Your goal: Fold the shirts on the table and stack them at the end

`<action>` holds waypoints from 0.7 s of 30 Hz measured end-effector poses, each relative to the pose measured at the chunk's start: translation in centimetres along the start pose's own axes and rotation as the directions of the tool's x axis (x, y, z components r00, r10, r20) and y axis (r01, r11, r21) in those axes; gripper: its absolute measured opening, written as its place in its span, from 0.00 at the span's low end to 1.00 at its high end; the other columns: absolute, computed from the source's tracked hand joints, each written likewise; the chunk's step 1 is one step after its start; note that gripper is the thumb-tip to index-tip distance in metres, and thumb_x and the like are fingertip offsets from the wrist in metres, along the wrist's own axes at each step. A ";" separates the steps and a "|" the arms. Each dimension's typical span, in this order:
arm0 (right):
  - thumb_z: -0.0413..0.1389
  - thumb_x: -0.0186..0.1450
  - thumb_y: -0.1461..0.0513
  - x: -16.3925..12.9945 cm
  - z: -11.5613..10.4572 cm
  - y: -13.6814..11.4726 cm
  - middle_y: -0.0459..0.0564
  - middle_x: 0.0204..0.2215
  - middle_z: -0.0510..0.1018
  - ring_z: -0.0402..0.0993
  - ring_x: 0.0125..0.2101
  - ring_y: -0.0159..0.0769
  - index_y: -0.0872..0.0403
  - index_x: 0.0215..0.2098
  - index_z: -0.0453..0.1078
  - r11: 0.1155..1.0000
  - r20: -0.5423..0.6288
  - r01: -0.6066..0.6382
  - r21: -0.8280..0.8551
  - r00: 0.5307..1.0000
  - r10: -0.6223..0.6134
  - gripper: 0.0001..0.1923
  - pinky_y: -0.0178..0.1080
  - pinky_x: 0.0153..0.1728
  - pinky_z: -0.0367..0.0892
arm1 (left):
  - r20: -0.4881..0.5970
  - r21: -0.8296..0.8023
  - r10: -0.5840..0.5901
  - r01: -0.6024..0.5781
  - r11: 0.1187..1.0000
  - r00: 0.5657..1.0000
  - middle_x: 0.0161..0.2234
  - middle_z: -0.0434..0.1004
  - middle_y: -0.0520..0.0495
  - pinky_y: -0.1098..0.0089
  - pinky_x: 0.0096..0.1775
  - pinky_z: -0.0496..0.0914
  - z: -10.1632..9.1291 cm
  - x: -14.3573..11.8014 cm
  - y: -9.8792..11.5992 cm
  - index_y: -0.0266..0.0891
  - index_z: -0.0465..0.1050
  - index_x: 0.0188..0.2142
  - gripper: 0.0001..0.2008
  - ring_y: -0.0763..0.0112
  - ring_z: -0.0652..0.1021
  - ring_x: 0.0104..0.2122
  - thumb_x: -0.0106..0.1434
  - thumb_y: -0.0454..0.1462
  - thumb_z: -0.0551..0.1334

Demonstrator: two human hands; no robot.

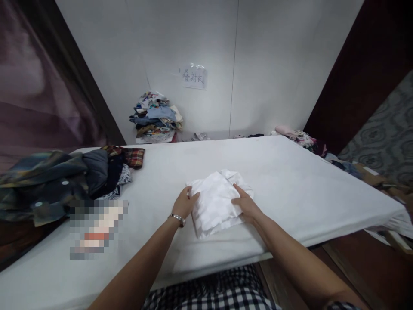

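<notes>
As we look down through the head view, a folded white cloth (215, 202) lies before us at the near middle of the counter (306, 183), which is itself covered in white. Our left grip (185, 203) is closed on the cloth's left edge, thumb on top, and our right grip (247, 206) grasps its right side, thumb also on the upper face. A looser flap bulges at the cloth's far right. We wear a bracelet (177, 219) on the left wrist.

To the left we see a heap of dark garments (64, 181), with a red plaid piece (134, 157) at its far end; nearer us, a pixelated patch hides what is there. Beyond the counter's far edge rises a stack of clothes (158, 116), left of a sign (195, 76) on the wall (274, 56). More clothes (298, 137) lie along the far right.
</notes>
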State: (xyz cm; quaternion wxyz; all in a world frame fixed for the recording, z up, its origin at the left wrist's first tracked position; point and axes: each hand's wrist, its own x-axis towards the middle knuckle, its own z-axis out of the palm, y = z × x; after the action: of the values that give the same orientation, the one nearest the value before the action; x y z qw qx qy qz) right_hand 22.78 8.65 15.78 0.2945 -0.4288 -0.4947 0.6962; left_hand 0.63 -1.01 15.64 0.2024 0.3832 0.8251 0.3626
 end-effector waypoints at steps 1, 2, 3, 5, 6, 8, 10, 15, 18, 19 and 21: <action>0.51 0.48 0.70 -0.1 -0.1 0.0 0.50 0.55 0.71 0.75 0.43 0.41 0.50 0.65 0.52 1.000 -0.008 -0.008 0.011 1.000 0.008 0.45 0.38 0.36 0.73 | -0.004 0.011 -0.002 0.002 1.000 1.000 0.55 0.70 0.37 0.64 0.50 0.67 0.2 0.2 -0.1 0.35 0.61 0.58 0.29 0.60 0.75 0.48 0.60 0.46 0.59; 0.51 0.48 0.70 -0.2 -0.2 -0.1 0.50 0.54 0.72 0.75 0.42 0.40 0.50 0.65 0.52 1.000 -0.015 -0.008 0.022 1.000 0.008 0.46 0.37 0.36 0.72 | -0.013 0.022 0.001 -0.001 1.000 1.000 0.55 0.69 0.36 0.64 0.51 0.67 0.3 0.3 -0.1 0.34 0.61 0.58 0.30 0.59 0.74 0.49 0.60 0.46 0.59; 0.52 0.48 0.70 -0.3 -0.2 -0.1 0.50 0.54 0.73 0.75 0.41 0.40 0.49 0.66 0.51 0.999 -0.015 -0.007 0.032 1.000 0.007 0.46 0.36 0.35 0.72 | -0.025 0.036 0.012 -0.012 0.999 1.000 0.56 0.68 0.36 0.63 0.52 0.66 0.4 0.5 -0.2 0.33 0.60 0.58 0.30 0.58 0.73 0.50 0.59 0.46 0.59; 0.52 0.47 0.70 -0.5 -0.1 -0.2 0.49 0.54 0.73 0.75 0.40 0.39 0.49 0.65 0.52 0.999 0.007 -0.024 0.043 1.000 0.024 0.47 0.35 0.33 0.71 | -0.050 0.071 0.067 -0.063 0.995 0.997 0.58 0.65 0.35 0.63 0.55 0.64 0.6 1.0 -0.2 0.32 0.60 0.58 0.31 0.57 0.70 0.54 0.59 0.45 0.59; 0.52 0.47 0.70 -0.6 0.0 -0.2 0.49 0.54 0.73 0.75 0.40 0.39 0.49 0.65 0.53 0.998 0.025 -0.038 0.047 0.999 0.037 0.46 0.35 0.32 0.71 | -0.060 0.098 0.102 -0.096 0.991 0.993 0.59 0.64 0.35 0.62 0.57 0.63 0.7 1.3 -0.1 0.32 0.61 0.58 0.30 0.57 0.68 0.57 0.59 0.45 0.59; 0.52 0.46 0.70 -0.8 0.6 -0.3 0.48 0.53 0.74 0.75 0.38 0.38 0.49 0.64 0.54 0.996 0.060 -0.053 0.067 0.997 0.049 0.46 0.34 0.31 0.70 | -0.066 0.157 0.156 -0.144 0.977 0.986 0.61 0.62 0.35 0.61 0.60 0.58 0.8 1.9 0.1 0.32 0.62 0.57 0.29 0.57 0.63 0.61 0.60 0.45 0.59; 0.53 0.46 0.70 -0.9 1.5 -0.3 0.47 0.50 0.75 0.75 0.37 0.37 0.48 0.64 0.54 0.992 0.088 -0.047 0.117 0.995 0.037 0.47 0.34 0.30 0.69 | -0.056 0.206 0.177 -0.162 0.965 0.983 0.61 0.61 0.35 0.60 0.61 0.56 0.8 2.7 0.5 0.32 0.63 0.57 0.29 0.56 0.61 0.62 0.60 0.46 0.58; 0.54 0.45 0.70 -1.3 5.5 0.2 0.47 0.48 0.76 0.73 0.33 0.35 0.48 0.65 0.52 0.978 0.208 -0.076 0.195 0.978 0.035 0.48 0.35 0.31 0.68 | -0.014 0.202 0.073 -0.069 0.977 0.997 0.57 0.68 0.35 0.59 0.57 0.62 -0.4 4.3 0.4 0.32 0.64 0.57 0.30 0.54 0.69 0.56 0.59 0.48 0.58; 0.56 0.46 0.68 -1.7 7.5 0.6 0.46 0.50 0.75 0.73 0.34 0.36 0.46 0.65 0.53 0.972 0.299 -0.069 0.223 0.954 0.000 0.47 0.35 0.32 0.68 | -0.024 0.146 -0.031 0.034 0.989 0.999 0.56 0.70 0.36 0.61 0.54 0.65 -2.0 4.7 -0.5 0.33 0.64 0.57 0.30 0.56 0.72 0.54 0.60 0.50 0.56; 0.56 0.46 0.68 -1.9 7.9 0.7 0.46 0.51 0.74 0.73 0.35 0.36 0.45 0.64 0.54 0.970 0.320 -0.071 0.232 0.947 -0.008 0.47 0.35 0.32 0.68 | -0.030 0.142 -0.054 0.058 0.988 0.998 0.56 0.70 0.36 0.61 0.54 0.65 -2.6 4.7 -0.9 0.33 0.64 0.57 0.30 0.56 0.72 0.54 0.61 0.50 0.55; 0.56 0.45 0.68 -1.9 8.2 0.9 0.46 0.53 0.72 0.73 0.36 0.36 0.44 0.64 0.54 0.967 0.321 -0.087 0.237 0.947 0.007 0.48 0.35 0.33 0.68 | -0.037 0.148 -0.069 0.074 0.986 0.997 0.56 0.69 0.35 0.62 0.55 0.64 -3.5 4.6 -1.4 0.32 0.65 0.56 0.30 0.56 0.71 0.54 0.61 0.50 0.54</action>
State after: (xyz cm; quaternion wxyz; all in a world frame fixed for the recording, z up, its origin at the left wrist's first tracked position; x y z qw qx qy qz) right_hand 16.42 3.19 16.72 0.2455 -0.2826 -0.4340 0.8194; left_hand -5.03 0.36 16.57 0.1727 0.3614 0.8663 0.2984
